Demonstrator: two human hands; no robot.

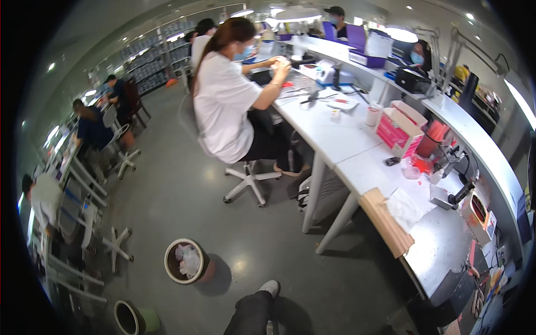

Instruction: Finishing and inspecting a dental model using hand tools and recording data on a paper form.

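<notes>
Neither of my hands shows; only my leg in dark trousers [251, 312] and a light shoe [271, 287] appear at the lower edge. On my right runs a white workbench [357, 173]. A wooden strip [385, 223] is at its near edge, with a white sheet [405, 207] beside it. Farther along stand a pink and white box [398, 134] and a clear tub [411, 172] by some red material [422, 164]. A small metal device with a black handle [453, 196] sits near the bench's back ledge.
A bin holding a plastic bag [188, 261] stands on the floor, with a second bin [134, 318] nearer. A co-worker in a white shirt [229, 106] sits at the bench on a wheeled chair [251, 181]. Pliers-like tools [477, 301] hang at the lower right.
</notes>
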